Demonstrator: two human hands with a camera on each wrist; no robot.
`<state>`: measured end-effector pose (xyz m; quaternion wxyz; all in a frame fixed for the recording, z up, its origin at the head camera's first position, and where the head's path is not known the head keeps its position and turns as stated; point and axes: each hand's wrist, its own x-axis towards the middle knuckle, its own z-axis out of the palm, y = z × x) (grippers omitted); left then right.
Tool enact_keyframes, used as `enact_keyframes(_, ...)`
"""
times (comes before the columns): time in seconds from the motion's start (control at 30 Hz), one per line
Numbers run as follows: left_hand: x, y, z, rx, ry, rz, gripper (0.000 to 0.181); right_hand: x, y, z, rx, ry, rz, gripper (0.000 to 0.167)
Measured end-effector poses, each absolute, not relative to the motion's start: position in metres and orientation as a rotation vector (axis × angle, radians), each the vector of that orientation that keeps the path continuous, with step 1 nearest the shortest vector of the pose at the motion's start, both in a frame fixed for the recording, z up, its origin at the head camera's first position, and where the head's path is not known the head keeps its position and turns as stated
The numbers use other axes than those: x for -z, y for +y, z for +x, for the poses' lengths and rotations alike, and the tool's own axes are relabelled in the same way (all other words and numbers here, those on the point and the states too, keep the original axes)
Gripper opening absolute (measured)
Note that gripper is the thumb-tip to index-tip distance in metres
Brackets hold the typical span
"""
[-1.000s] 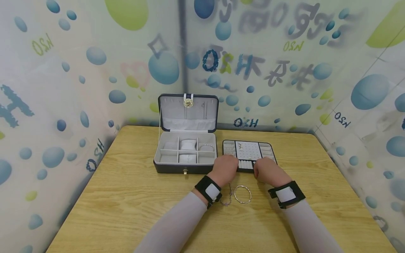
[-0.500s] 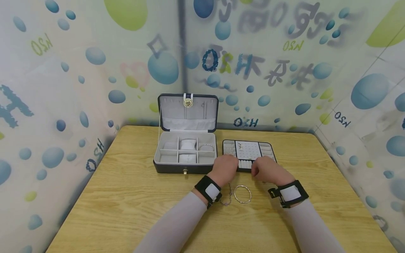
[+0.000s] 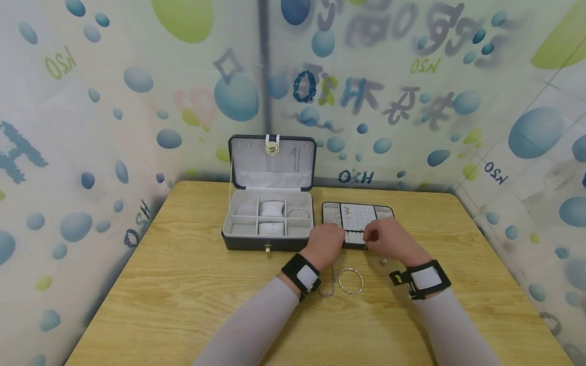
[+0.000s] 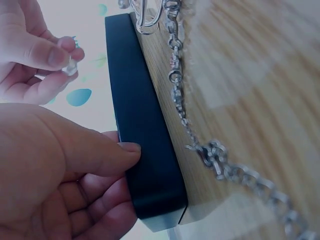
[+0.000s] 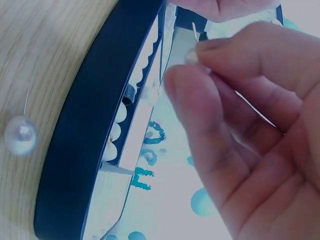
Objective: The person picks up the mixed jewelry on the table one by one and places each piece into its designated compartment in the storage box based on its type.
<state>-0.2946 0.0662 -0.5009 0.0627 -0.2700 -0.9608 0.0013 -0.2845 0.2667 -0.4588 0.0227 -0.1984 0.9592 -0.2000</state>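
Tray [image 3: 361, 216] lies right of centre in the head view. Left wrist view: the left hand [image 4: 65, 167], lower left, pinches its stiff-looking edge [image 4: 140, 110]. Right wrist view: the right hand [image 5: 250, 145] pinches a pearl earring [image 5: 192, 56], upper centre, likely light and slippery; best held by the pearl.

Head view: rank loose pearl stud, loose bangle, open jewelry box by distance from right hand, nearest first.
1. Loose pearl stud: just below the right hand in view.
2. Loose bangle: lower left.
3. Open jewelry box: farther left.
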Motion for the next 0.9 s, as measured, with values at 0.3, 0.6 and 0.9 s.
enact_keyframes(0.3,0.498,0.065,-0.294,-0.021,-2.913,-0.820,0.010,0.459,0.269,-0.287,0.749,3.106,-0.485,0.002)
enact_keyframes(0.6,0.499,0.066,-0.293,-0.022,-2.908,-0.816,0.012,0.463,0.274,-0.286,0.931,3.258,-0.366,0.006)
enact_keyframes(0.9,0.498,0.066,-0.292,-0.015,-2.905,-0.816,0.012,0.469,0.278,-0.289,0.962,3.296,-0.256,0.007)
